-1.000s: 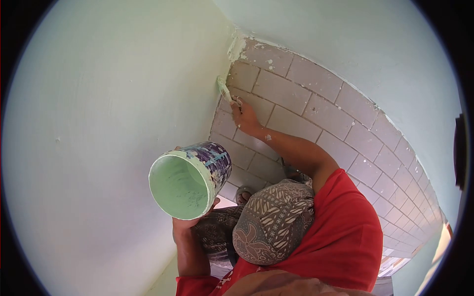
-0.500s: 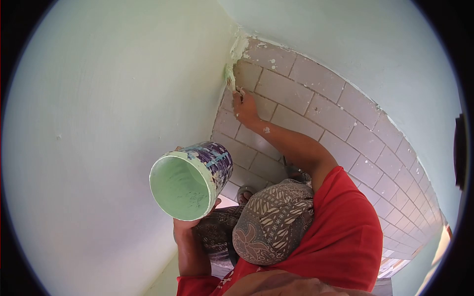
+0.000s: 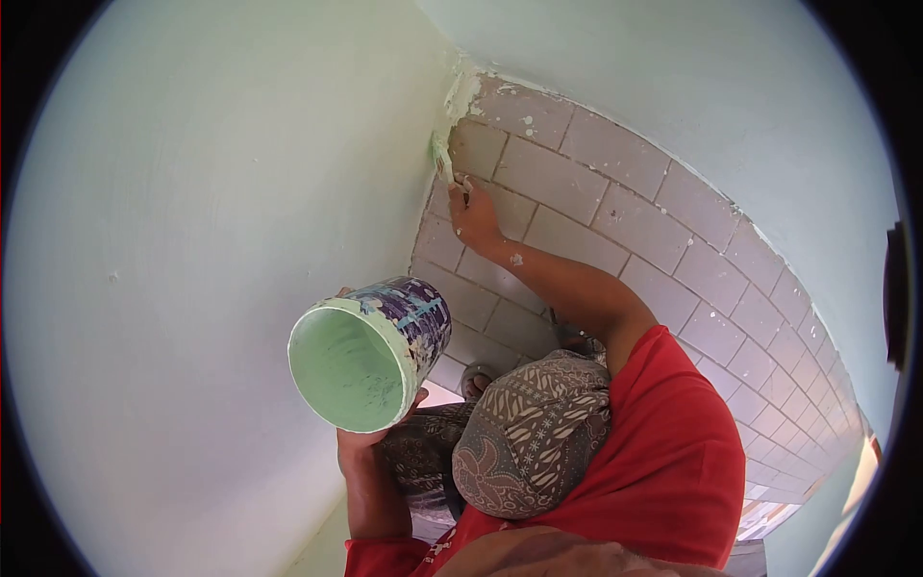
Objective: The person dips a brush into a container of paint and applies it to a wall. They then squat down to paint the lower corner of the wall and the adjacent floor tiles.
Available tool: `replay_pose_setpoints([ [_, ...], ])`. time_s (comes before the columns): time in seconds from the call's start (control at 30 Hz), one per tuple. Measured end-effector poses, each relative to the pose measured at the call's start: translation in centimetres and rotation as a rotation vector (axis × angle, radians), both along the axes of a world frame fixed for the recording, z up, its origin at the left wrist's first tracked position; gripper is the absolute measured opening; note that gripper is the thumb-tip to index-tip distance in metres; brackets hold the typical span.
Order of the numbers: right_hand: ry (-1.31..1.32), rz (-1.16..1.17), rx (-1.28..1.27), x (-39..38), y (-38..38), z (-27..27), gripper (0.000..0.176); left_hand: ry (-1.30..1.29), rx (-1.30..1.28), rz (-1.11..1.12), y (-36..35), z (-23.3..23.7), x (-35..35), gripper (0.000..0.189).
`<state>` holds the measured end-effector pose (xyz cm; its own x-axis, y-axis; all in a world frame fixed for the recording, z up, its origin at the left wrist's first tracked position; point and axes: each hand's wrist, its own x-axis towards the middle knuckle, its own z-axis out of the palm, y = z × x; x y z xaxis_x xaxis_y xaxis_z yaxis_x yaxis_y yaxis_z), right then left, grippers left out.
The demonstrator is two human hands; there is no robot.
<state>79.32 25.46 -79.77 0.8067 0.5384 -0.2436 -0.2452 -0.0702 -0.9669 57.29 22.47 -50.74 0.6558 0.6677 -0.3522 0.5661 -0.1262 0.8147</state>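
Right arm extended far into the corner; right hand (image 3: pixel 476 216) closed, pinching the handle of a small green-coated paintbrush (image 3: pixel 442 159), bristles touching the seam where the pale green painted wall (image 3: pixel 212 240) meets the grey tiled wall (image 3: pixel 654 231); left arm bent, near; left hand (image 3: pixel 361 444) gripping the base of a purple-patterned plastic paint bucket (image 3: pixel 370 351), tilted, green-coated mouth facing up.

Right hand (image 3: pixel 478 223) presses paintbrush (image 3: pixel 442 160) where green wall (image 3: pixel 240 192) meets tiles (image 3: pixel 615 221); left hand (image 3: pixel 358 444) holds paint bucket (image 3: pixel 425 322).
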Motion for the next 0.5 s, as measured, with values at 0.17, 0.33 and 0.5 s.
replay_pose_setpoints([
  [0.17, 0.075, -0.066, 0.040, 2.7, -2.1, 0.8, 0.036, 0.052, 0.093, -0.028, 0.1, -0.3, -0.6, 0.076],
  [0.33, -0.046, -0.156, -0.007, 8.9, 1.7, 1.3, 0.037, 0.077, 0.105, -0.021, 0.2, -0.9, -2.2, 0.077],
  [0.5, -0.074, -0.006, -0.066, 8.7, -0.2, 1.8, 0.042, 0.043, 0.157, -0.082, 0.5, -0.7, -1.3, 0.076],
])
